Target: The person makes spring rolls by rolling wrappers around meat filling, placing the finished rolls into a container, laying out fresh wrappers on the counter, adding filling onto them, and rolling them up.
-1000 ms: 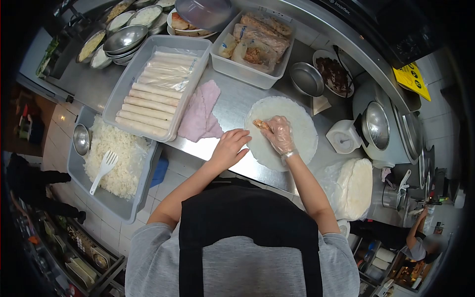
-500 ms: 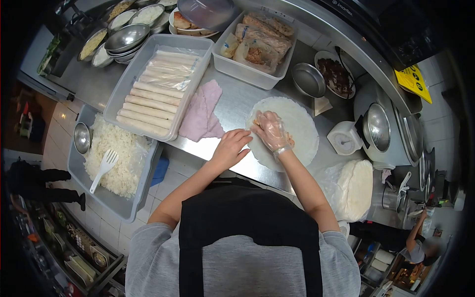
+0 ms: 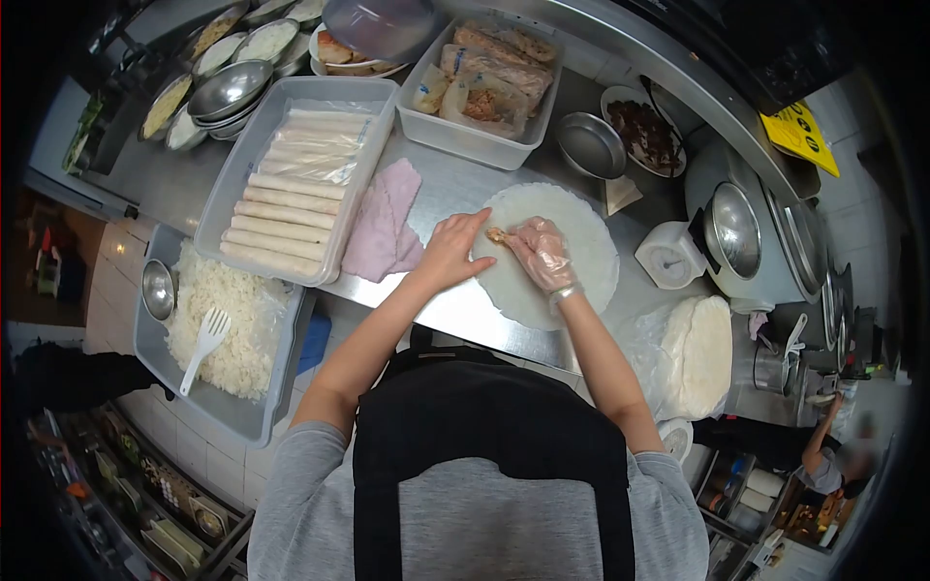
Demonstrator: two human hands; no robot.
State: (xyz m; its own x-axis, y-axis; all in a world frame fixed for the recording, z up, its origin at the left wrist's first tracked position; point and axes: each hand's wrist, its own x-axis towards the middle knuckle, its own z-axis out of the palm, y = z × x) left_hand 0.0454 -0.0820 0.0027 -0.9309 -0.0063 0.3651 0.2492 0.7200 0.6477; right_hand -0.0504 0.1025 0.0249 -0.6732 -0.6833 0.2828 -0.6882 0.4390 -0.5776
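Note:
On the steel counter lies a round, thin white wrapper sheet (image 3: 593,276). My right hand (image 3: 542,254), in a clear plastic glove, is over its middle with fingers bunched around a clump of orange-brown filling (image 3: 496,235). Part of the clump shows at the fingertips, near the sheet's left side; the rest is hidden by the hand. My bare left hand (image 3: 453,254) rests at the sheet's left edge, thumb and fingers apart, with nothing in it. A pink cloth (image 3: 381,225) lies just left of that hand.
A plastic tub (image 3: 208,237) of long white rolls stands left, above a grey bin (image 3: 262,426) of shredded white food with a white fork (image 3: 206,349). Behind are a tub (image 3: 465,143) of bagged filling and a metal bowl (image 3: 591,145). Right: a scale (image 3: 668,257) and stacked sheets (image 3: 699,353).
My right fingers have drawn together around the filling, which earlier also showed on the sheet right of the hand. My left hand has moved up slightly along the sheet's edge. The view has shifted a little.

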